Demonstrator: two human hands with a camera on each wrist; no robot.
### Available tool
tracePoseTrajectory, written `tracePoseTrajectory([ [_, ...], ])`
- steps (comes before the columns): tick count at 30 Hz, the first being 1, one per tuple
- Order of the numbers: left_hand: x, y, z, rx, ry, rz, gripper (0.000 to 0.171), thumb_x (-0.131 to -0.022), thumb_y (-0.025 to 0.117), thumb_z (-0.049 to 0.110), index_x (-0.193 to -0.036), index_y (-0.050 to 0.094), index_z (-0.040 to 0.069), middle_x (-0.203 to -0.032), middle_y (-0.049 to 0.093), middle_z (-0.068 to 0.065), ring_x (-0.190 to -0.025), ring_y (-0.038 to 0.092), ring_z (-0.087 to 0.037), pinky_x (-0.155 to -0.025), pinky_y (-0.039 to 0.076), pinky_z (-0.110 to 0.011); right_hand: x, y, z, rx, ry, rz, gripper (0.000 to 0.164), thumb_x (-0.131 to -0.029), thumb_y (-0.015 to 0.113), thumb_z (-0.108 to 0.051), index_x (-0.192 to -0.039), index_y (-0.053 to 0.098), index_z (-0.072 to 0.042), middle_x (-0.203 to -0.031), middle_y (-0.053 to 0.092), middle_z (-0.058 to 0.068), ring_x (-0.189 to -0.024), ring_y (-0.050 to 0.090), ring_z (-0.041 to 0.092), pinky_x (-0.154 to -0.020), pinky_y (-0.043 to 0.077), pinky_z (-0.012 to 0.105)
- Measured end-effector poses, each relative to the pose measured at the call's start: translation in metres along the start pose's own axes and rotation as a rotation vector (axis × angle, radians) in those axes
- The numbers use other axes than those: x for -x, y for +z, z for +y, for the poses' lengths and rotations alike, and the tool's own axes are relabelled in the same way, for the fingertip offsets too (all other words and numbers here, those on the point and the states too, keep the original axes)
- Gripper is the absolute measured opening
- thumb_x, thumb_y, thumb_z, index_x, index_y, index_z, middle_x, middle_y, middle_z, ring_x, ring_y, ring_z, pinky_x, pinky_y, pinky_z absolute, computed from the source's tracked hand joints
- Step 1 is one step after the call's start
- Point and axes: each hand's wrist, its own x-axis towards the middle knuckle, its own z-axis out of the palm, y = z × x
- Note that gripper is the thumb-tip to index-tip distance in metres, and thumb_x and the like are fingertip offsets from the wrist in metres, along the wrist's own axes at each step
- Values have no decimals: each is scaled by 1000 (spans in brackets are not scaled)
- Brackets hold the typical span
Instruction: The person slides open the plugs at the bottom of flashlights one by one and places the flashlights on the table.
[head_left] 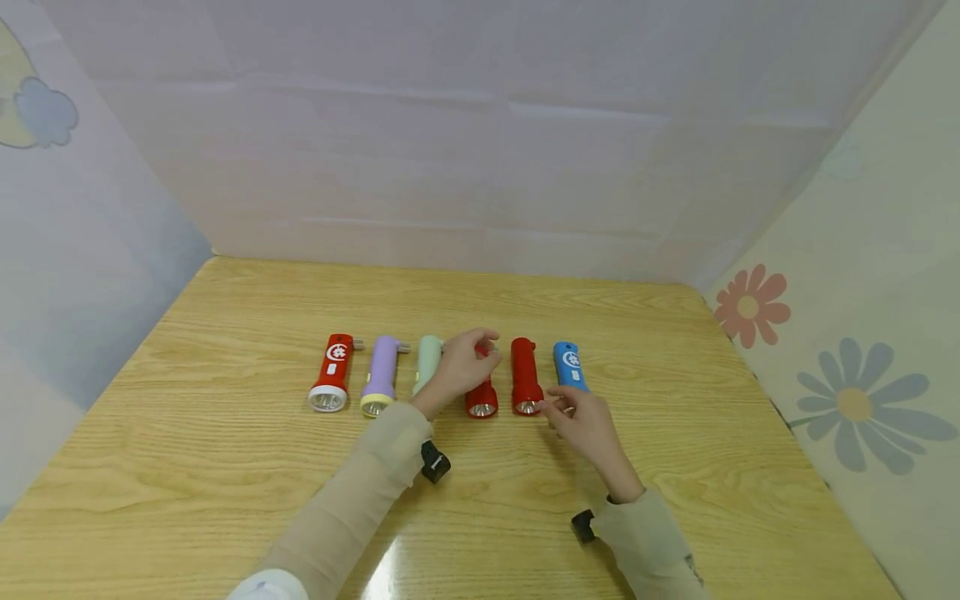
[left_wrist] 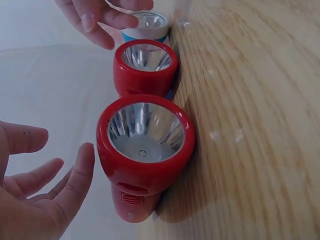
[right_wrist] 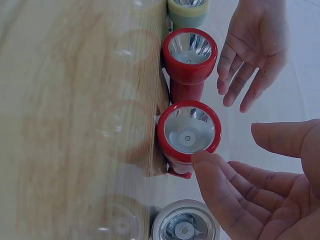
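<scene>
A row of several flashlights lies on the wooden table. My left hand (head_left: 463, 367), its fingers loosely bent, hovers over a red flashlight (head_left: 482, 406) and hides part of it. In the left wrist view a gap shows between those fingers and the red flashlight (left_wrist: 145, 165). My right hand (head_left: 583, 423) is between a second red flashlight (head_left: 525, 371) and the blue one (head_left: 571, 367), partly covering the blue one. One right fingertip (right_wrist: 202, 157) overlaps the second red flashlight's rim; whether it touches, I cannot tell. Neither hand grips anything.
Farther left lie a mint green flashlight (head_left: 429, 354), a purple one with a yellow rim (head_left: 383, 371) and a red one with a white rim (head_left: 334, 367). Plug prongs stick out from some tails. A pale wall covering (head_left: 480, 167) rises behind the table (head_left: 480, 533).
</scene>
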Motion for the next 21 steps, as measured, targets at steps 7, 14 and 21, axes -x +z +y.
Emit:
tracePoseTrajectory([
  [7,-12,6,-2,-32,-45,-57,43,-88,56,12,-130,48,3,-124,52,-20,-108,51,-29,-83,46,-38,-4,0,-2,30,18,-22,39,-85,63,-11,-115,54,13,-88,66,22,-59,64,25,-47,49,25],
  [14,-21,12,-1,-62,-85,-129,48,-90,54,16,-135,42,4,-131,46,-18,-98,58,-26,-81,47,-37,-10,0,-2,61,58,-66,45,-87,62,-18,-118,52,14,-95,64,25,-61,65,24,-51,51,28],
  [21,-26,18,0,-73,-94,-151,48,-92,51,15,-136,39,0,-133,43,-19,-96,59,-25,-83,46,-38,-14,1,-3,119,60,-116,47,-89,60,-19,-119,50,16,-93,65,24,-58,63,22,-53,50,29],
])
